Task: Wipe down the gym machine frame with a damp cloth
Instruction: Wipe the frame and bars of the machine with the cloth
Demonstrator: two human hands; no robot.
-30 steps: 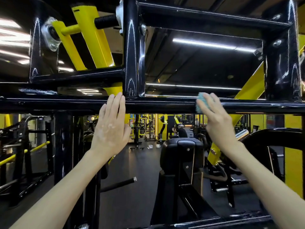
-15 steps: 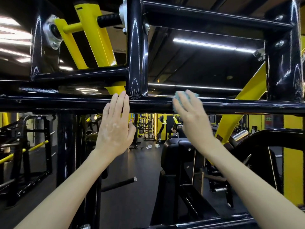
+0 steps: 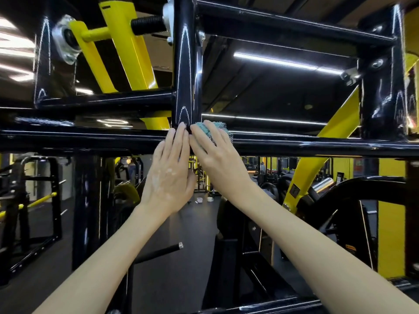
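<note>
While the left hand (image 3: 169, 175) lies flat against the horizontal crossbar (image 3: 317, 145) of the black machine frame (image 3: 383, 87), fingers straight, close together and holding nothing, the right hand (image 3: 217, 159) presses a teal cloth (image 3: 221, 128) onto the same bar with extended, slightly spread fingers; its thumb is hidden. The cloth sits bunched on the bar just right of the vertical post (image 3: 184, 64). The fingertips of both hands nearly meet at that joint. The crossbar's long axis runs left to right.
</note>
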